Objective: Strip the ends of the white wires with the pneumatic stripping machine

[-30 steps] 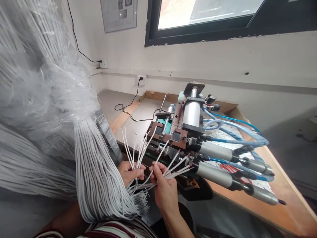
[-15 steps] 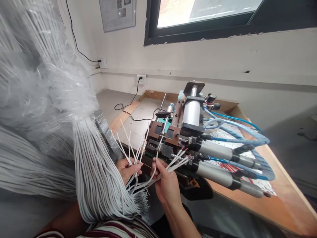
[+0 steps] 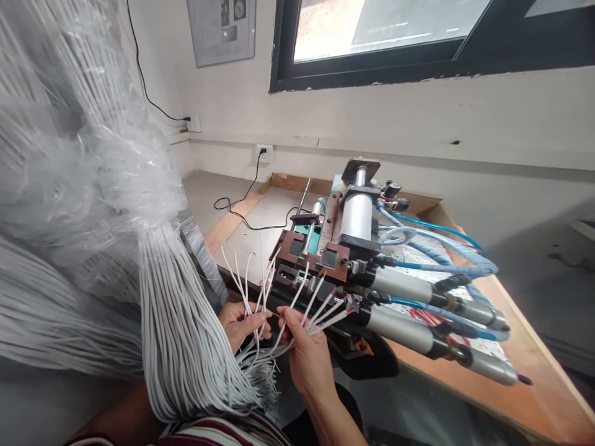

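Note:
My left hand (image 3: 245,323) is closed around several white cables (image 3: 239,279), whose ends fan upward. Close beside it, my right hand (image 3: 304,344) pinches more white cables (image 3: 323,310); some of these show reddish tips, and they spread up and to the right. The fingertips of both hands nearly meet. In front of them stands a pneumatic machine (image 3: 292,277) with a brown-and-black clamping head and silver cylinders. The cables' loose lengths run down to a thick bundle of white cable (image 3: 186,334) lying over my lap.
Plastic wrapping (image 3: 134,179) covers the upper bundle at left. Two silver cylinders (image 3: 409,325) with blue air hoses (image 3: 455,260) jut out to the right over the wooden bench (image 3: 525,347). A black cord (image 3: 246,217) crosses the bench to a wall socket (image 3: 264,153).
My right hand has drawn back slightly left, toward my left hand. The cable whose end was at the machine's head has come away from it and now stands among the others.

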A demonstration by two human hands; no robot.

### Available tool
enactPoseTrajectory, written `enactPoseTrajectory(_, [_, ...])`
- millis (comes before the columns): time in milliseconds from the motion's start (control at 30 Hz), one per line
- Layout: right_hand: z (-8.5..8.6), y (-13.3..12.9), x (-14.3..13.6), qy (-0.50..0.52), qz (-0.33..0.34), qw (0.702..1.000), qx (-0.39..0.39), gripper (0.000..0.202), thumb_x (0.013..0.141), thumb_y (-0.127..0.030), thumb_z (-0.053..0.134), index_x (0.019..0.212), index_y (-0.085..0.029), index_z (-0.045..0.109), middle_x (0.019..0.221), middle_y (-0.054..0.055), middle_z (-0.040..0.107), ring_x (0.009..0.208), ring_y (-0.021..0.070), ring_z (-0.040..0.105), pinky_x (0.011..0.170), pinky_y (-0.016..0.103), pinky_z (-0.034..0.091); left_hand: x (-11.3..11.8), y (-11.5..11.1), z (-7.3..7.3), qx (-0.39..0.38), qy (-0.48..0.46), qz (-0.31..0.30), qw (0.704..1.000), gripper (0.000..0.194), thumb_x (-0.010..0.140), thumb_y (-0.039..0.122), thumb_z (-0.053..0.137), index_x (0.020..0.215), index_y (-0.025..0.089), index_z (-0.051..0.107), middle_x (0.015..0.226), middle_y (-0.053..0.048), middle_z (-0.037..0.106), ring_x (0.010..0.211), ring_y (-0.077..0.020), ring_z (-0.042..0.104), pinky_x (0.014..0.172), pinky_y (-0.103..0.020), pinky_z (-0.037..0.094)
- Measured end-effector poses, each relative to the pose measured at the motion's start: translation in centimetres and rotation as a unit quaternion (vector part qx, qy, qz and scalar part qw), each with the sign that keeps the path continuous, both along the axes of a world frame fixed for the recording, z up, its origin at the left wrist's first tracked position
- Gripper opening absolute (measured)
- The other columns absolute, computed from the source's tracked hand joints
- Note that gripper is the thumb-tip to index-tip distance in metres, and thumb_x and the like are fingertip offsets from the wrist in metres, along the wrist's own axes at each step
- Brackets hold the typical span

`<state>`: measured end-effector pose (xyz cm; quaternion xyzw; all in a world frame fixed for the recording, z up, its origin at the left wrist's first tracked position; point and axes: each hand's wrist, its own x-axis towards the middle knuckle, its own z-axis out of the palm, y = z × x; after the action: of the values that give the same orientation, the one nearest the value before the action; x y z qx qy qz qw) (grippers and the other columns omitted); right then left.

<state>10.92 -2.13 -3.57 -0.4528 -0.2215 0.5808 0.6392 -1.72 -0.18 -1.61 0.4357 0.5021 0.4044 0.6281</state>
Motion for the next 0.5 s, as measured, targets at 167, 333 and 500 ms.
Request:
enactPoseTrajectory(167, [0.3,0.5,0.5,0.005,0.007,1.000,-0.020,0.029,0.058,-0.042,0.072,0.068,-0.015,0.070,0.050,-0.003,0.049,0.045,0.0086,0.036,0.046,0.024,0.027,0.1,-0.2,0.1,0.002,-0.005,0.025,1.000,0.038,0.058,0.045,0.067,0.078,0.012,0.068,0.057,-0.001,0.064,0.051,-0.0146,0.064,0.053,-0.025,0.051])
enactPoseTrajectory(333, [0.8,1.2,0.6,0.049,0.035,0.998,-0.033,0.029,0.058,-0.041,0.072,0.069,-0.013,0.069,0.048,-0.004,0.041,0.044,0.0078,0.031,0.044,0.023,0.024,-0.2,-0.1,-0.2,0.001,-0.003,0.014,1.000,0.035,0.052,0.041,0.072,0.072,0.013,0.066,0.052,0.001,0.064,0.050,-0.0147,0.063,0.056,-0.028,0.053])
enactPoseTrajectory(500, [1.2,1.4,0.5,0.074,0.107,0.991,-0.013,0.030,0.059,-0.039,0.073,0.075,-0.015,0.069,0.045,-0.008,0.032,0.044,0.0076,0.029,0.045,0.023,0.025,-0.4,0.1,-0.3,-0.008,0.027,-0.048,0.998,0.026,0.047,0.034,0.074,0.059,0.012,0.066,0.046,-0.001,0.063,0.046,-0.0159,0.061,0.051,-0.027,0.049])
